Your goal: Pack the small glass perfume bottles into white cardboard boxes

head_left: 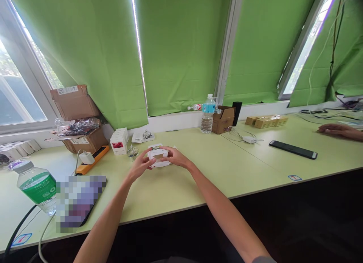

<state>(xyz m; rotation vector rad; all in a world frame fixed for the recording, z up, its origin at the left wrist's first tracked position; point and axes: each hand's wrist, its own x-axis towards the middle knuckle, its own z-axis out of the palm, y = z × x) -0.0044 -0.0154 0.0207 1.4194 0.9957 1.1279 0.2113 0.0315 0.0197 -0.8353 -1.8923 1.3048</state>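
Both of my hands are on a small white cardboard box (159,163) over the table; its near side shows a tan inside, so it seems unfolded or open there. My left hand (141,165) grips the box's left side between thumb and fingers. On the opposite side, my right hand (176,157) holds it, fingers along the top edge and thumb at the front. Close to my left hand stands a round clear glass-like piece (132,152). Behind that is a stack of white boxes (119,142) with a red picture. A similar shiny piece (147,135) lies on a white packet (138,137).
Left: an open carton (87,140) of wrapped items, an orange power strip (95,159), a green-labelled bottle (38,187) and a blurred phone-like device (82,202). Right: a water bottle (208,115), brown carton (223,121), yellow boxes (268,121), phone (293,149) and another person's hand (337,130).
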